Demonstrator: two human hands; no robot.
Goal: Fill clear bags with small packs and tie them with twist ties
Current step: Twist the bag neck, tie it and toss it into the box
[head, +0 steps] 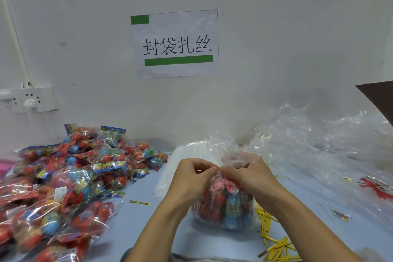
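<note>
A: How many filled clear bags [225,204]?
B: One, with two hands at its neck: left hand [191,178], right hand [251,176].
A: Small packs [63,181]?
B: A heap, too many to count.
A: Twist ties [274,247]?
B: Many loose, uncountable. One wall sign [175,44], one socket strip [29,99].

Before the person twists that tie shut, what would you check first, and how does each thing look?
1. Filled bag holds packs: ok, red and blue packs show through.
2. Neck gathered: ok, the right hand has its grip round the bunched plastic.
3. Tie at the neck: cannot tell, the left hand pinches something thin there.
4. Bag stands on the table: ok.
5. Spare twist ties close by: ok, a gold heap lies to the right.
6. Loose packs ready for another bag: ok, piled to the left.
</note>
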